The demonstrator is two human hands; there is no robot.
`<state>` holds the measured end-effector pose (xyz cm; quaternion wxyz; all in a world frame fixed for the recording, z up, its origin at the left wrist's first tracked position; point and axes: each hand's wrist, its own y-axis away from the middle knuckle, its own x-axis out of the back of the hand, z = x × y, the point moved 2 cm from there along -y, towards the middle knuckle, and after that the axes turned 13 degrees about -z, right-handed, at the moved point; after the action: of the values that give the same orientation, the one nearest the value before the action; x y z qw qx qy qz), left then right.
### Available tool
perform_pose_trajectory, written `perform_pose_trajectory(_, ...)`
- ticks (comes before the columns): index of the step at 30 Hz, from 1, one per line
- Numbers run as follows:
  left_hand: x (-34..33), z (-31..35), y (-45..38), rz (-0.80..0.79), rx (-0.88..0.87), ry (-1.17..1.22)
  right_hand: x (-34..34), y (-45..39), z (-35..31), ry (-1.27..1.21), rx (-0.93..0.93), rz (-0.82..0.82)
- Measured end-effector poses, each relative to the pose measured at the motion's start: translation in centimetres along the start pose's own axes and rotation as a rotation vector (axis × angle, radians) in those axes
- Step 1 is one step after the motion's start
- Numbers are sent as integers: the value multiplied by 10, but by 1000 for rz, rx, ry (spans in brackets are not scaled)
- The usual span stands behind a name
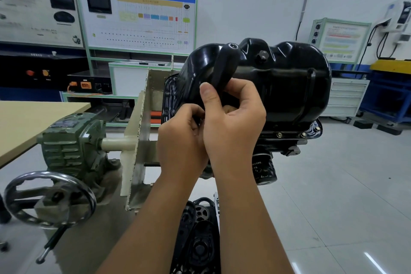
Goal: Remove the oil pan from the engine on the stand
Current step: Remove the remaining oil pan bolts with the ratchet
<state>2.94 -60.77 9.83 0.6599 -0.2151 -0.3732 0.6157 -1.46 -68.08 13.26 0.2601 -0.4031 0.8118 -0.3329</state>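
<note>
The black oil pan (289, 87) sits on top of the upturned engine (198, 240), which hangs on the stand (138, 131). Brass-coloured bolts (279, 134) show along the pan's near flange, and a drain plug (262, 55) sticks out of its side. A black tool handle (224, 64) rises in front of the pan's left end. My right hand (235, 124) grips this handle, thumb on its front. Pressed against it from the left, my left hand (180, 142) curls its fingers round the tool's lower end at the flange. The tool's tip is hidden.
The stand's green gearbox (71, 140) and steel handwheel (49, 198) are at the left. Behind them is a wooden table (33, 118). A black oil filter (263, 169) hangs under the engine. Training boards line the back wall, and a grey drawer cabinet (347, 98) stands at the right.
</note>
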Motion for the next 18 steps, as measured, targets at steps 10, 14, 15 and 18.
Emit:
perform_pose_trajectory(10, -4, -9, -3, 5, 9, 74, -1, 0, -2, -48, -23, -102)
perform_pose_trajectory(14, -3, -7, -4, 28, 15, 68, -2, 1, -1, 12, -15, -81)
perform_pose_trajectory(15, -3, -7, -4, 27, -3, 46, -2, 1, -1, 2, -14, -91)
perform_pose_trajectory(18, -4, -8, -2, -60, -12, 185, -2, 1, -2, -80, -26, -131)
